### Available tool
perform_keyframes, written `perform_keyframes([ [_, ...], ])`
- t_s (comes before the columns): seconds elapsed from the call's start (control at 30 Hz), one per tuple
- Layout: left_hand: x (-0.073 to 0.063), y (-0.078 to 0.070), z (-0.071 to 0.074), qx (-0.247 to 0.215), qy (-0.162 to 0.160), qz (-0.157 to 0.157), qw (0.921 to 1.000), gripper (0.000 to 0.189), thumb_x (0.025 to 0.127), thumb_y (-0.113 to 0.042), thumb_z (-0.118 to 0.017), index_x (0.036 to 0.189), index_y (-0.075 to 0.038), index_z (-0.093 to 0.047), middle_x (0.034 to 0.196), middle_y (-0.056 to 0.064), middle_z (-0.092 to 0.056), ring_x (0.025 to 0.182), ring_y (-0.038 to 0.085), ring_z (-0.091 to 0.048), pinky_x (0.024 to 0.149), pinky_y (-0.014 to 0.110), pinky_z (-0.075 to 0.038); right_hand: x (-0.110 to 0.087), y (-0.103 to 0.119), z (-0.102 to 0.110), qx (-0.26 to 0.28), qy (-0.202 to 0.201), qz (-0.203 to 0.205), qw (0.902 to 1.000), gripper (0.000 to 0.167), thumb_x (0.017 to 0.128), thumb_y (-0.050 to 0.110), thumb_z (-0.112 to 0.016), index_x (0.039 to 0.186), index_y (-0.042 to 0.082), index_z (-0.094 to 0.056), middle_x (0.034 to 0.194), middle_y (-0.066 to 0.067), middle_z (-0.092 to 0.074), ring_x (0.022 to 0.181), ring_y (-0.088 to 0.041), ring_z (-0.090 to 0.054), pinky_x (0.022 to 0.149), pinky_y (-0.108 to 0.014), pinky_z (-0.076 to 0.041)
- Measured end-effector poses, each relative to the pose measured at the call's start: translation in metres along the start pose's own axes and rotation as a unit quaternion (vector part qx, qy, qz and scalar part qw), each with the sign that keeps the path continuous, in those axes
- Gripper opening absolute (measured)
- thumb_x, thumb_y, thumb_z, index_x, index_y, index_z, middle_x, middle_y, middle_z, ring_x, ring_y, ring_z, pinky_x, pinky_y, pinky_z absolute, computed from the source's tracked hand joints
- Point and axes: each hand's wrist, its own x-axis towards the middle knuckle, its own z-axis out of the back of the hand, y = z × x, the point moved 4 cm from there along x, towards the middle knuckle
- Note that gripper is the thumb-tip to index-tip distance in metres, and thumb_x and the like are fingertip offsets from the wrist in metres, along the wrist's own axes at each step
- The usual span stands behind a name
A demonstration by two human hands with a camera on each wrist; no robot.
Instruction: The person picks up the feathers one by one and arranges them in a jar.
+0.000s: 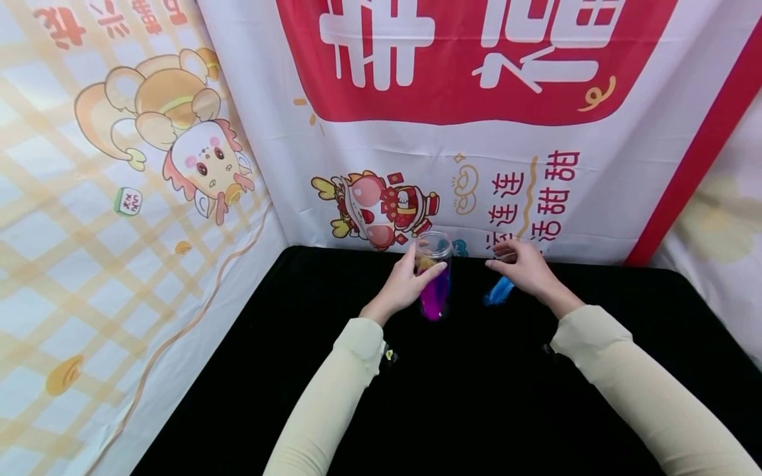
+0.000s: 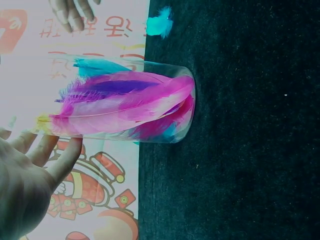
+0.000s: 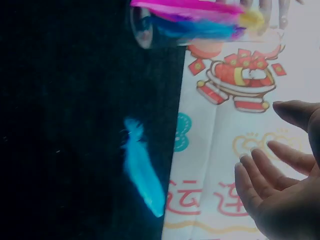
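Note:
My left hand (image 1: 407,283) grips a clear jar (image 1: 433,243) near its top, thumb on the near side and fingers around the far side. Packed inside are magenta feathers (image 2: 130,105), purple and blue ones, and a bit of yellow near the mouth. The jar's bottom is low over the black table. A blue feather (image 3: 144,172) lies by itself on the cloth, to the right of the jar. Above that feather is my right hand (image 1: 525,268), its fingers relaxed and apart with nothing between them, as the right wrist view shows.
A black cloth-covered table (image 1: 476,396) spreads under both arms. Right behind its back edge hangs a white and red printed curtain (image 1: 369,145) with cartoon figures and characters. Another printed curtain (image 1: 149,264) stands along the left side.

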Motion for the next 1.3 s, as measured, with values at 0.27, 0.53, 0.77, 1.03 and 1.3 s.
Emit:
perform_keyframes([
  [0.27,-0.003,-0.004,0.001,-0.011,0.035,0.043,0.9984,0.080,0.100,-0.055,-0.059,0.163,-0.023,-0.022,0.157,0.005,-0.043,0.143,0.024,-0.042,0.116,0.047,-0.037,-0.004,-0.039,-0.004,0.016,0.007,-0.068,0.9976,0.072,0.103,0.040,-0.062,0.153,-0.005,-0.036,0.152,-0.031,-0.041,0.137,-0.046,-0.043,0.108,-0.058,-0.042],
  [0.53,-0.019,-0.040,0.009,0.008,0.043,0.037,0.9983,0.074,0.105,-0.035,-0.059,0.163,-0.009,-0.020,0.159,0.011,-0.041,0.144,0.031,-0.042,0.116,0.047,-0.038,-0.002,-0.073,-0.005,0.035,-0.020,-0.117,0.9923,0.083,0.105,0.035,-0.056,0.160,-0.008,-0.011,0.156,-0.037,-0.028,0.143,-0.051,-0.032,0.113,-0.061,-0.035],
  [0.77,-0.016,-0.034,0.009,0.004,0.043,0.037,0.9984,0.077,0.105,-0.036,-0.059,0.164,-0.012,-0.016,0.162,0.008,-0.037,0.146,0.029,-0.039,0.117,0.047,-0.036,-0.001,-0.092,-0.010,0.082,-0.011,-0.159,0.9838,0.090,0.104,0.043,-0.055,0.159,-0.010,-0.006,0.158,-0.039,-0.022,0.146,-0.051,-0.028,0.116,-0.061,-0.031],
  [1.03,0.000,0.001,0.001,-0.004,0.017,0.020,0.9997,0.084,0.099,-0.058,-0.060,0.163,-0.025,-0.019,0.158,-0.004,-0.041,0.143,0.021,-0.042,0.116,0.047,-0.038,0.004,-0.105,-0.016,0.136,-0.007,-0.188,0.9727,0.090,0.106,0.040,-0.053,0.158,-0.013,-0.003,0.154,-0.036,-0.036,0.137,-0.044,-0.045,0.116,-0.056,-0.035],
  [1.3,0.001,0.001,0.001,0.000,0.006,0.004,1.0000,0.083,0.099,-0.059,-0.059,0.163,-0.024,-0.021,0.157,-0.006,-0.042,0.143,0.020,-0.043,0.115,0.047,-0.039,0.010,-0.109,-0.018,0.157,0.006,-0.176,0.9717,0.086,0.107,0.034,-0.053,0.157,-0.014,-0.001,0.157,-0.033,-0.034,0.144,-0.043,-0.038,0.117,-0.053,-0.035],
])
